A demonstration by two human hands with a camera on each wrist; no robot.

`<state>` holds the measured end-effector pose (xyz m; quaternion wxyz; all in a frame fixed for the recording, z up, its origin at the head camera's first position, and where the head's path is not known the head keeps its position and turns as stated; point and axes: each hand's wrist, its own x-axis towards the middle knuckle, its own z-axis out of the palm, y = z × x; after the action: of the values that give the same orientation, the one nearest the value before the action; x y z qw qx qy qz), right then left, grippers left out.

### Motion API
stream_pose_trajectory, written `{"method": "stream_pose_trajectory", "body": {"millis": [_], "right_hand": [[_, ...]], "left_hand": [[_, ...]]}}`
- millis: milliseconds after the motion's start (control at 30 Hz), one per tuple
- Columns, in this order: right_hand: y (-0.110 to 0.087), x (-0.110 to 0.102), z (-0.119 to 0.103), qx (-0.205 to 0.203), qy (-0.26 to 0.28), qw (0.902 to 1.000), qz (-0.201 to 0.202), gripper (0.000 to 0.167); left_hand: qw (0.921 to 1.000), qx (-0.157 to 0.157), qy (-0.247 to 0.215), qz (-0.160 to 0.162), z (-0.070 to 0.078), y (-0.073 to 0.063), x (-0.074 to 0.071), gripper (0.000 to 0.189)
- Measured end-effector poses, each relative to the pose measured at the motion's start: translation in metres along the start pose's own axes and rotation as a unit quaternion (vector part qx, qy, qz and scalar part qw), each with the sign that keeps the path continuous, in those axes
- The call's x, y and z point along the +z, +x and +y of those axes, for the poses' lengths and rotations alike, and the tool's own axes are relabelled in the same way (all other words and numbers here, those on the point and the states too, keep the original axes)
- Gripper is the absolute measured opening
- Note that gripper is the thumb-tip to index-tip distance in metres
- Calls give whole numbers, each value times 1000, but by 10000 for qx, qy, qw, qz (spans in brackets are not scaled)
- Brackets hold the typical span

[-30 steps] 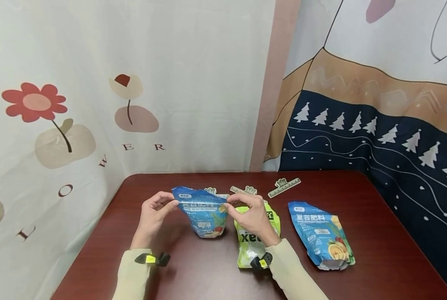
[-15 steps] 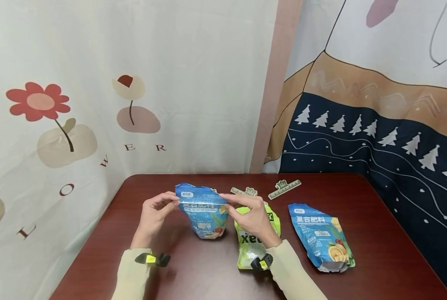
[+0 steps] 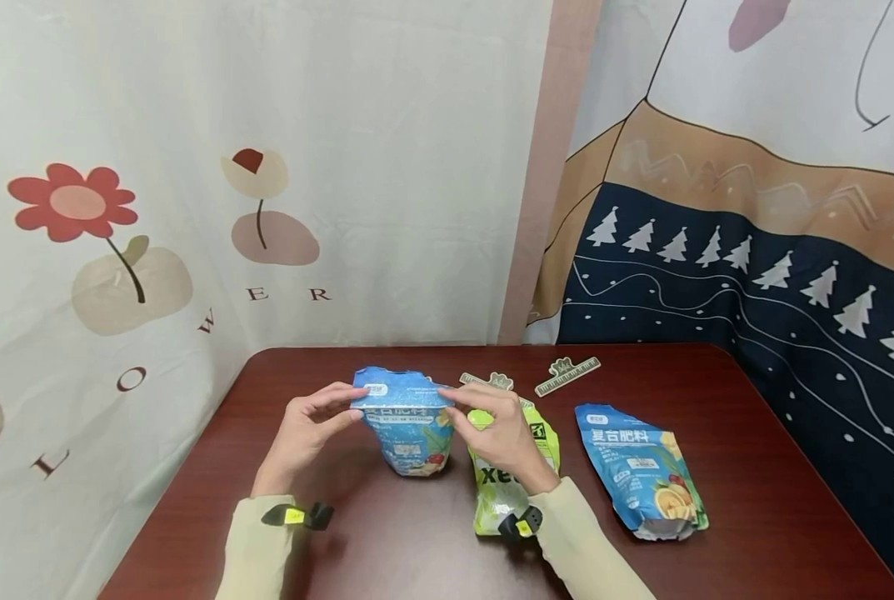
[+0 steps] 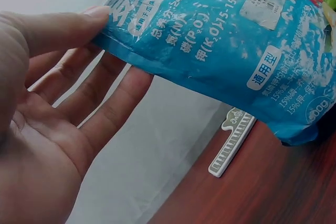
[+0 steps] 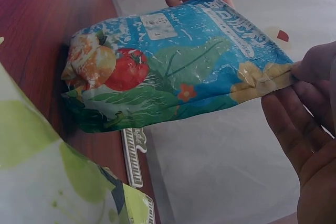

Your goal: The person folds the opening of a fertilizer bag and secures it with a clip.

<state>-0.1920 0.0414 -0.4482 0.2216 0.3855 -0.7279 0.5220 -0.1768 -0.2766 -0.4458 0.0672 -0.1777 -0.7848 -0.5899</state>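
A blue fertilizer bag (image 3: 409,442) with fruit and vegetable pictures stands upright on the table, a crease running across its upper part. My left hand (image 3: 307,429) pinches the left upper edge of the bag between thumb and fingers. On the opposite edge, my right hand (image 3: 502,429) pinches the bag at the same height. In the left wrist view, the left thumb lies over the front of the bag (image 4: 210,51) with fingers behind it. The right wrist view shows thumb and fingers gripping the corner of the bag (image 5: 157,66).
A green bag (image 3: 491,500) lies under my right forearm. Another blue fertilizer bag (image 3: 641,475) lies to the right on the dark red table (image 3: 776,517). At the back are piano-key-patterned clips, one clip (image 3: 566,377) apart and another clip (image 3: 487,381) behind my right hand.
The bag's top has gone from slanted to level, its flap above the crease showing wider and flatter. A clip seen behind the bag earlier is now hidden in the head view.
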Motion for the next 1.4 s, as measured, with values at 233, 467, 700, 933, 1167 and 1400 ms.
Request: {"method": "stream_pose_trajectory", "body": {"millis": [233, 467, 700, 933, 1167, 1400], "right_hand": [[0, 2, 2, 153, -287, 9995, 50, 27], [0, 1, 1, 234, -348, 9991, -15, 16], [0, 0, 1, 243, -389, 9989, 5, 8], [2, -2, -3, 340, -525, 9980, -48, 5], [3, 2, -7, 202, -693, 9972, -180, 15], [7, 2, -13, 287, -931, 9947, -317, 15]], "left_hand": [[9995, -226, 203, -66, 0, 1, 0, 35], [9983, -372, 428, -145, 1, 0, 0, 25], [9992, -185, 356, -55, 1, 2, 2, 17], [9995, 157, 261, 47, 1, 5, 3, 12], [9990, 318, 319, 9, 3, 5, 5, 8], [9981, 86, 613, -16, 11, 5, 16, 9]]}}
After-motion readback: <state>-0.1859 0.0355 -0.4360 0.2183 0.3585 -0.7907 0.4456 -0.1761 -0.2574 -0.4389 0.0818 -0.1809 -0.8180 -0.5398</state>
